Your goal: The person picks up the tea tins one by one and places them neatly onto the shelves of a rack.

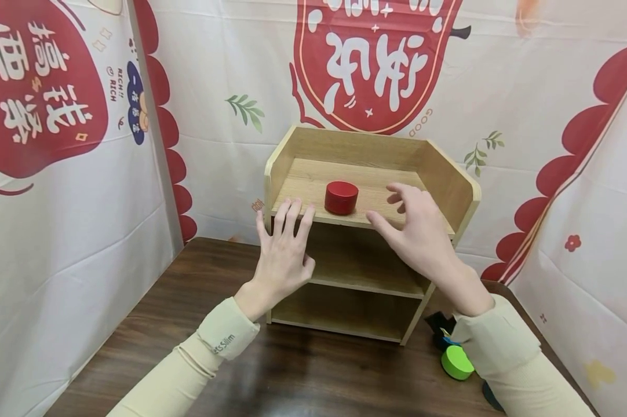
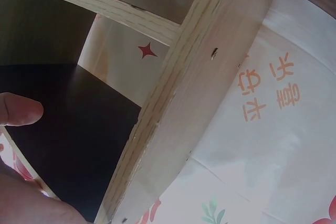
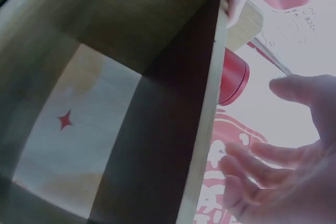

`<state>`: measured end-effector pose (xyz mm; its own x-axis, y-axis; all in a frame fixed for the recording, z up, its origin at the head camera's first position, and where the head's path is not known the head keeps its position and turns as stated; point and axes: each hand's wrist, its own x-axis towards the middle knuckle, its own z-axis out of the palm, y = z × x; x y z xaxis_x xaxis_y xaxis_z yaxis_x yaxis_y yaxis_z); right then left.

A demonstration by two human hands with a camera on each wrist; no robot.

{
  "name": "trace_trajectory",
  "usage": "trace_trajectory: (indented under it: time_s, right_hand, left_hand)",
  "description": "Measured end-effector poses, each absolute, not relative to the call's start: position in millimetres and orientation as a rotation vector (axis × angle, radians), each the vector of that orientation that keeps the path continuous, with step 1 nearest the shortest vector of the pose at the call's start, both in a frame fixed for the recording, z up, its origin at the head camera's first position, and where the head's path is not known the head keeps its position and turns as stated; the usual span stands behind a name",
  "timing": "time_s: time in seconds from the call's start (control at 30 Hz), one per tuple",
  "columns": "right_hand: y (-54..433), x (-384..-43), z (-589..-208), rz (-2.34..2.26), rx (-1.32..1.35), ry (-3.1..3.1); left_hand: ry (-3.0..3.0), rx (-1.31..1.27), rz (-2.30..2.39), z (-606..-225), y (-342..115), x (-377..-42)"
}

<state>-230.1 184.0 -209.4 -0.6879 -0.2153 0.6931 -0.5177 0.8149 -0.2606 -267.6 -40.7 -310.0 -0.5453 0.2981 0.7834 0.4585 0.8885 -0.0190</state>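
Note:
A red round tin-like cylinder (image 1: 341,198) stands upright near the front edge of the top board of a small wooden shelf (image 1: 365,147). My left hand (image 1: 282,255) is at that front edge, left of the cylinder, with its fingers spread over the board. In the left wrist view its thumb (image 2: 23,109) shows in front of the shelf's dark inside. To the right of the cylinder, my right hand (image 1: 415,231) hovers with thumb and fingers apart. The right wrist view shows a gap between this hand (image 3: 294,171) and the red cylinder (image 3: 234,80).
The shelf has open compartments below its top and stands on a dark wooden table (image 1: 292,370). Right of it lie a bright green cylinder (image 1: 456,364) and black objects (image 1: 438,327), partly behind the right sleeve (image 1: 501,336). Printed cloth (image 1: 204,139) hangs around the table.

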Motion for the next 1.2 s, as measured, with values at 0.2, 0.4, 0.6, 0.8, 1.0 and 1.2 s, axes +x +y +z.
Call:
trace_trajectory:
  time_s: [0.2,0.4,0.6,0.8,1.0,1.2]
  right_hand:
    - [207,-215,-230,0.624,0.547,-2.082]
    - [232,-200,-252,0.654,0.47,-2.084]
    - [255,-194,-281,0.648,0.396,-2.125]
    - [275,-192,-315,0.595,0.264,-2.249]
    - [294,-187,-343,0.567,0.117,-2.391]
    - [318,-182,-364,0.505,-0.067,-2.743]
  left_hand:
    - [-2.184,-0.541,-0.235,-310,-40,-267]
    - [-2.182,-0.55,-0.252,-310,-39,-267]
    - [-2.188,-0.543,-0.238,-309,-40,-266]
    - [-2.179,-0.543,-0.235,-309,-43,-266]
    - [-2.171,-0.549,-0.251,-310,-44,-266]
    - [-2.161,-0.555,-0.259,-310,-41,-267]
